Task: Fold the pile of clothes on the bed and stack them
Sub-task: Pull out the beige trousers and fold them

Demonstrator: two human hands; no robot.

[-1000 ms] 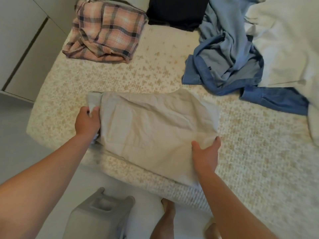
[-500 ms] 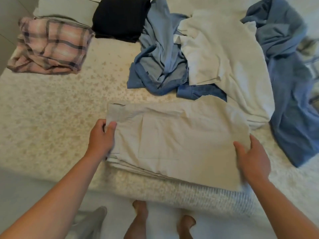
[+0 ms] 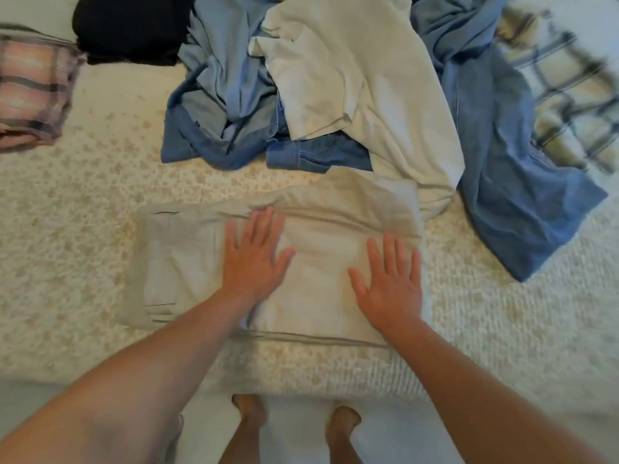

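A folded beige garment (image 3: 321,289) lies flat near the front edge of the bed (image 3: 67,249). My left hand (image 3: 254,256) rests palm down on its middle, fingers spread. My right hand (image 3: 392,283) presses flat on its right part, fingers apart. Behind it sits the unfolded pile: a crumpled light blue shirt (image 3: 227,95), a cream top (image 3: 361,82) and a blue denim piece (image 3: 509,182). A folded pink plaid garment (image 3: 30,92) and a folded black one (image 3: 130,25) lie at the far left.
A blurred plaid cloth (image 3: 569,95) lies at the far right. The bed's front edge runs just above my bare feet (image 3: 248,413) on the pale floor. Open bedspread shows left of the beige garment.
Both hands let go of the beige garment's ends and now lie flat on top of it. The view has shifted right, bringing more of the pile into sight.
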